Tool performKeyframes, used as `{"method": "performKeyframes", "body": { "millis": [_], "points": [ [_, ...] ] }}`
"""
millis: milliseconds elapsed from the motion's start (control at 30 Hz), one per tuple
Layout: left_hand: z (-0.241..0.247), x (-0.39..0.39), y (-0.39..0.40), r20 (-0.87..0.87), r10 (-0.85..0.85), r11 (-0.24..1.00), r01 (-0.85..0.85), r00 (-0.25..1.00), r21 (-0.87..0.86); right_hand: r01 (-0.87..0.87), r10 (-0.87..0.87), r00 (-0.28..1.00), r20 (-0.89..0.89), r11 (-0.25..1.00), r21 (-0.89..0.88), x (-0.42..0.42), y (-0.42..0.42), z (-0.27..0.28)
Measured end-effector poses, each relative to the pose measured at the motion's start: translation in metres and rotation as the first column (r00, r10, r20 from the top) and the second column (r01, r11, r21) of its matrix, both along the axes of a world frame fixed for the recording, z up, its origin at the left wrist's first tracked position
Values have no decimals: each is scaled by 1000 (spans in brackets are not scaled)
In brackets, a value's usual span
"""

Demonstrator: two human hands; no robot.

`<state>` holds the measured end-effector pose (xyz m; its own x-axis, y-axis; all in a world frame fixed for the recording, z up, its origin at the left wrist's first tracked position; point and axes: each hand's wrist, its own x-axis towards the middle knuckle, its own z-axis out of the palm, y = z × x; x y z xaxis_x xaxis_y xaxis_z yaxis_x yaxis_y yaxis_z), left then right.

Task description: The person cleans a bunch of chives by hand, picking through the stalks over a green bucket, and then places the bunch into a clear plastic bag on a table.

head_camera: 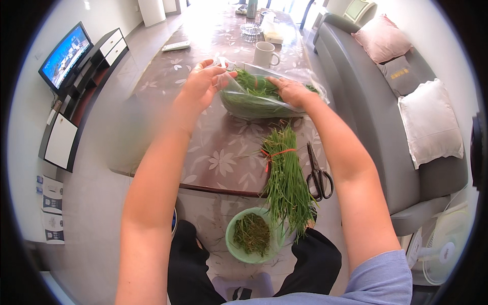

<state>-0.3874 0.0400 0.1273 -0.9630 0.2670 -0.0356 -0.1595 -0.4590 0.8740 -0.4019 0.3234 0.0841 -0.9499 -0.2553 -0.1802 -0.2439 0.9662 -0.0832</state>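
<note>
A clear plastic bag (263,108) full of long thin green stalks (249,81), probably chives, lies on the table. Its upper left edge is pinched by the fingers of my left hand (204,84). My right hand (291,91) rests on the stalks at the bag's right side; whether its fingers grip them is hidden. A red band shows around the stalks inside the bag. Nearer to me, a loose bunch of the same greens (286,171), tied with a red band (282,152), hangs over the table's front edge. Black-handled scissors (316,173) lie just right of it.
Below the table edge sits a pale green basin (230,244) holding trimmed, wilted scraps (251,234). A mug (264,53), a glass ashtray (251,29), a tissue pack (273,35) and a remote control (176,46) stand farther back. A grey sofa (354,87) runs along the right.
</note>
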Motion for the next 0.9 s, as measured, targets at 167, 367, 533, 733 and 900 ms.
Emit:
{"method": "performKeyframes", "body": {
  "millis": [167,367,533,733,900],
  "points": [
    [2,21,-8,-196,272,882,-326,942,-340,21,-4,988,153,994,-109,-9,-4,30],
    [2,103,-21,-323,312,847,-416,893,-332,-144,125,980,-157,983,-118,3,10,63],
    [-25,208,-23,-112,236,929,-258,965,-266,-161,129,970,-208,976,-146,23,2,79],
    [-71,263,-27,6,268,936,-259,963,-237,-282,64,872,-485,876,-391,88,-32,87],
    [-99,276,-34,43,171,937,-149,984,-315,-282,-26,858,-514,812,-511,185,-37,73]
  ]
}}
